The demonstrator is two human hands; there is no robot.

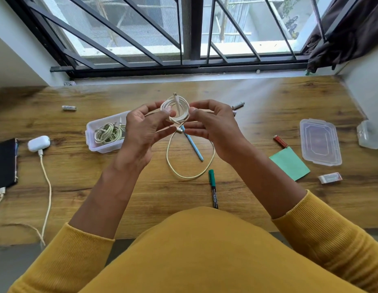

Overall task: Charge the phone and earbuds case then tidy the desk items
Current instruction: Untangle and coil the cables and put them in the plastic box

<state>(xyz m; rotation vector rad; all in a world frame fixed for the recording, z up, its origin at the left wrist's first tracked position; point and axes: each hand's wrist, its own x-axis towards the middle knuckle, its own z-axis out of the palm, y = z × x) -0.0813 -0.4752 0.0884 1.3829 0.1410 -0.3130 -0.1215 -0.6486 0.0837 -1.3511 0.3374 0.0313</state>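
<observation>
Above the desk's middle, my left hand (144, 129) and my right hand (212, 127) pinch a small coil of white cable (175, 109) between them; its loose end hangs in a loop (190, 163) down to the desk. The dark phone (4, 163) lies at the far left with a cable plugged into its near end. Beside it sits the white earbuds case (38, 143), also with a cable (46, 182) plugged in. A clear plastic box (97, 144) left of my hands holds another coiled cable (108, 134).
A blue pen (193, 144) and a green marker (213, 188) lie near the cable loop. Batteries (69, 108) (238, 105) (280, 141), a green sticky pad (289, 162), a clear lid (320, 141), an eraser (329, 177) and a second container (371, 134) are scattered around. A window grille stands behind the desk.
</observation>
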